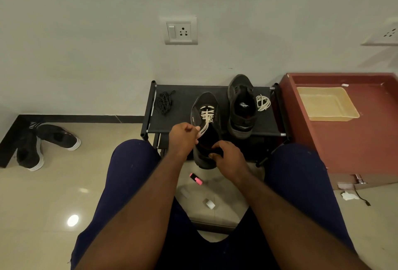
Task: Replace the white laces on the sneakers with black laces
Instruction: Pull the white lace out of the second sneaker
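A black sneaker [204,106] with a white lace [207,116] threaded through its eyelets lies on the black rack [181,123], heel hanging over the front edge. My left hand [183,138] pinches the loose end of the white lace. My right hand [228,157] grips the sneaker's heel collar. To the right stands a second black sneaker [242,106] with no lace. A loose white lace [263,102] lies coiled beside it. A bundle of black laces [164,101] rests at the rack's left end.
A red-brown cabinet [355,140] with a beige tray [326,104] stands right of the rack. Another pair of dark shoes [43,142] lies on the floor at left. A pink highlighter [196,179] and a small white scrap [210,204] lie between my knees.
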Demonstrator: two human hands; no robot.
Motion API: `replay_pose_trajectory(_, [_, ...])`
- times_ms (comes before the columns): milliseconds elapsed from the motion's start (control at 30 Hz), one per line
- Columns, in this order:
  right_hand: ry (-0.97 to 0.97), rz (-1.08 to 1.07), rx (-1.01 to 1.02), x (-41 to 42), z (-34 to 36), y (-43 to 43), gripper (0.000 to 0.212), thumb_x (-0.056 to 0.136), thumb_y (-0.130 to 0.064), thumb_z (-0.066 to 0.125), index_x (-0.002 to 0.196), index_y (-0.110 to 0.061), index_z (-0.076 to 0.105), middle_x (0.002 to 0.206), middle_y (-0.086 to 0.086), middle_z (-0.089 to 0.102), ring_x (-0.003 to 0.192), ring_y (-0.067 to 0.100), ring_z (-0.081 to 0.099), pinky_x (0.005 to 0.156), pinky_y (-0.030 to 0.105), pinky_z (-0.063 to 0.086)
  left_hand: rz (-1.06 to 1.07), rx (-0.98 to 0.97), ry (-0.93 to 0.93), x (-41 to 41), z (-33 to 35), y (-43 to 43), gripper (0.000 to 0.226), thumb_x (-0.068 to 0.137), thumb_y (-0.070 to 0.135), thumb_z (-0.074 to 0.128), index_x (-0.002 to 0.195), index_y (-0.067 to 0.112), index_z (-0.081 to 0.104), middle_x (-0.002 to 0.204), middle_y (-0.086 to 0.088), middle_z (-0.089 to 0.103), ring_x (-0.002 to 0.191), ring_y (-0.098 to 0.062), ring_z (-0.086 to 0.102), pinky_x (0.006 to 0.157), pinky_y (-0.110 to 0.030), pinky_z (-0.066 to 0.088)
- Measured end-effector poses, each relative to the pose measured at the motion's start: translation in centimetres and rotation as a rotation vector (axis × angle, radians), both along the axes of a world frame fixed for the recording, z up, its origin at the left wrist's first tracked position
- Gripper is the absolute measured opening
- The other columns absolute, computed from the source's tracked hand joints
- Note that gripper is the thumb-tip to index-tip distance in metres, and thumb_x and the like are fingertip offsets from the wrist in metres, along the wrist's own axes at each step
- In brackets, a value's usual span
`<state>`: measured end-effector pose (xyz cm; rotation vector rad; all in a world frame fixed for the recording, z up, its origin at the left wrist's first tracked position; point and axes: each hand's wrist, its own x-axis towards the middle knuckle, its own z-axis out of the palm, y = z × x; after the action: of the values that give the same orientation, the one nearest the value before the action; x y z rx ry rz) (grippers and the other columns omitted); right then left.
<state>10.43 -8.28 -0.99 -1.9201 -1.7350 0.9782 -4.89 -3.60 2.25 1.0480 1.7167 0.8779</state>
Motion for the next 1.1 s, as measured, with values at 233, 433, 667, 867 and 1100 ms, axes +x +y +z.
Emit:
replay_pose_trajectory(233, [-0.032,0.016,0.007,-0.1,-0.1,0.1,0.024,0.093,-0.02,0.069,0.117,-0.02,0.065,0.122,-0.001,0.06,0.1,0.01,0.056,0.084,0.023,0.046,-0.099,0.069,0.286,0.4,0.3,0.1,0.028,0.086,0.013,0.074,0.064,0.023,0.061,0.062,0.007,0.062,0.059,-0.007,0.061,0.062,-0.026,0.056])
replay_pose_trajectory(433, [-0.052,0.037,0.008,0.1,-0.2,0.0,0.025,0.093,-0.02,0.069,0.117,-0.019,0.066,0.121,0.0,0.06,0.096,0.009,0.053,0.079,0.02,0.04,-0.292,-0.065,0.327,0.5,0.1,0.3,0.008,0.091,0.016,0.068,0.084,0.013,0.069,0.081,-0.004,0.071,0.081,-0.018,0.067,0.071,-0.027,0.049])
replay_pose_trajectory(667, [-0.038,0.042,0.006,0.1,-0.2,0.1,0.021,0.092,-0.023,0.07,0.113,-0.019,0.066,0.116,-0.001,0.062,0.099,0.014,0.06,0.089,0.033,0.053,-0.451,-0.01,0.343,0.9,1.0,0.2,0.014,0.097,0.019,0.06,0.088,0.013,0.068,0.079,0.0,0.063,0.078,-0.015,0.058,0.07,-0.026,0.042])
replay_pose_trajectory(867, [0.015,-0.048,-0.052,0.0,-0.5,0.2,0.031,0.091,-0.025,0.069,0.121,-0.016,0.063,0.113,0.003,0.07,0.101,0.02,0.066,0.086,0.036,0.054,-0.791,0.108,0.374,2.3,2.6,-0.8,0.018,0.096,0.019,0.061,0.103,0.009,0.074,0.094,-0.003,0.071,0.087,-0.013,0.065,0.077,-0.023,0.051])
replay_pose_trajectory(1100, [-0.004,0.04,-0.006,0.2,0.1,0.2,0.018,0.091,-0.022,0.07,0.109,-0.021,0.068,0.111,-0.002,0.066,0.094,0.012,0.061,0.083,0.028,0.052,-0.354,0.273,0.454,1.2,1.9,0.1,0.021,0.096,0.025,0.06,0.094,0.012,0.076,0.079,0.007,0.063,0.07,-0.004,0.054,0.062,-0.013,0.038])
